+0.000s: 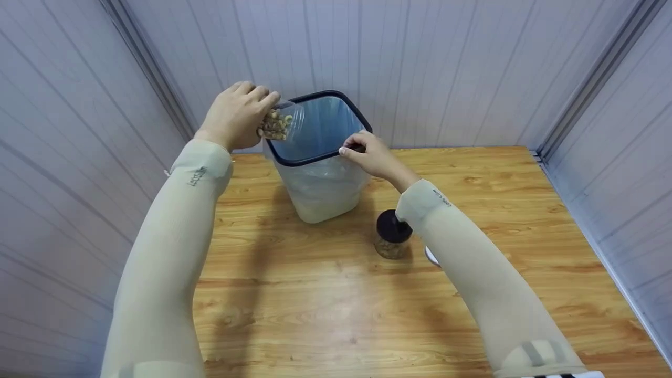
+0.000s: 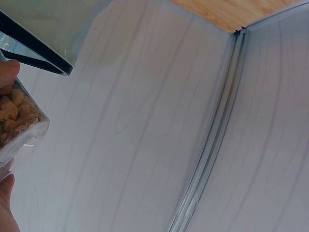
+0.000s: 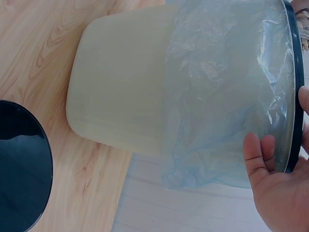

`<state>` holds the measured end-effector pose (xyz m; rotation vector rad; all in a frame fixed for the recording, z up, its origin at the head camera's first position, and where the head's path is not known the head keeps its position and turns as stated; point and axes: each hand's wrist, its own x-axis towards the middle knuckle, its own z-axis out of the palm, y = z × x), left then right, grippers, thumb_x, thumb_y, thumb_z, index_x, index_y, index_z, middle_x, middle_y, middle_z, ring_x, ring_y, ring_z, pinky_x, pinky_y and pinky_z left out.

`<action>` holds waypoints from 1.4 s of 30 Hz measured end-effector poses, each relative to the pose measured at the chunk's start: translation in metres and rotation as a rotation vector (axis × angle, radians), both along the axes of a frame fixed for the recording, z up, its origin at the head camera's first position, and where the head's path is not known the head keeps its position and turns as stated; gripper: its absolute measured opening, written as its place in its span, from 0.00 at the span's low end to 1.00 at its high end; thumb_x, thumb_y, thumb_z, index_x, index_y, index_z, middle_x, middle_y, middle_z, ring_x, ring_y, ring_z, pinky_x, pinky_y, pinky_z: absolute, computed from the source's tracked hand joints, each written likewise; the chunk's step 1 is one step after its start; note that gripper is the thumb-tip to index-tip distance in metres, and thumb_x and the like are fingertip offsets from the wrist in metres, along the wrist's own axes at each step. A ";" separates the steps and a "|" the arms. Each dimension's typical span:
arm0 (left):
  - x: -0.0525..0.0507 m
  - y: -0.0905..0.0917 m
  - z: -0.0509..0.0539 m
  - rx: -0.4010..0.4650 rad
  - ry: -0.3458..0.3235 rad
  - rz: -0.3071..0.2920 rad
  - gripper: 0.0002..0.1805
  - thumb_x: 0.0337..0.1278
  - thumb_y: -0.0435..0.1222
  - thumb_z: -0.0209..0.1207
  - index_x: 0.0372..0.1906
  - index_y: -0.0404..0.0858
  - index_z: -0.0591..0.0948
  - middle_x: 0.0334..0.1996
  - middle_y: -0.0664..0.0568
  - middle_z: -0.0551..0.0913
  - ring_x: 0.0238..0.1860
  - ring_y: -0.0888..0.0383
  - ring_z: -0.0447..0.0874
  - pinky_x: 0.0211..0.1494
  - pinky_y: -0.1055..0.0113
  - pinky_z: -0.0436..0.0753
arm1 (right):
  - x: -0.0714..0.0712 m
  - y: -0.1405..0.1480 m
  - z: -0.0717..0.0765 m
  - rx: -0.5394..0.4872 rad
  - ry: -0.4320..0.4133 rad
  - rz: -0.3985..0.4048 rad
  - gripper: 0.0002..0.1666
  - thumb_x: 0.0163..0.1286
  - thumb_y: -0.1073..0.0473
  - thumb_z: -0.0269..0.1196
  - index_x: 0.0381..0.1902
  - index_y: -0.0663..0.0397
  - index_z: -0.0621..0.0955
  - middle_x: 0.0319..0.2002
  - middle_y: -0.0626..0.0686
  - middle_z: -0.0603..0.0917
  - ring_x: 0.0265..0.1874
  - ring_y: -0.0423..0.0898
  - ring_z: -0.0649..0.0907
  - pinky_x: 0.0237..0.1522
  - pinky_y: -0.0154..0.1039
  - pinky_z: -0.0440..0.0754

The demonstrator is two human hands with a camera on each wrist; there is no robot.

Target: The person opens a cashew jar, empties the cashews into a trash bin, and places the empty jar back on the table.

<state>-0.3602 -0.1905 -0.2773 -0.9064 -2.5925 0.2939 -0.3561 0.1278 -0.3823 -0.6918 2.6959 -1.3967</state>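
My left hand (image 1: 239, 115) grips a clear plastic jar (image 1: 297, 118) and holds it tilted at the left rim of a trash can (image 1: 328, 194). Tan, nut-like pieces (image 1: 274, 126) sit inside the jar; the left wrist view shows some of them (image 2: 17, 108) close up, beside my thumb. The can has a black rim and a thin bluish liner bag (image 3: 212, 96) folded over its outside. At the right front corner my right hand (image 1: 370, 155) holds the rim, fingers outside the bag in the right wrist view.
Right of the can, a jar with a black lid (image 1: 394, 227) stands on the wooden surface (image 1: 325, 315). A small white-edged item (image 1: 431, 256) is mostly hidden by my right sleeve. Panelled walls (image 1: 420, 68) close in the back and both sides.
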 end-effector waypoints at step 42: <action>-0.001 -0.002 -0.001 0.013 -0.007 0.005 0.40 0.49 0.28 0.71 0.72 0.34 0.73 0.63 0.33 0.83 0.64 0.31 0.80 0.77 0.40 0.75 | -0.004 0.000 -0.002 0.001 0.016 -0.003 0.15 0.82 0.53 0.63 0.51 0.61 0.86 0.46 0.51 0.78 0.48 0.45 0.75 0.53 0.38 0.74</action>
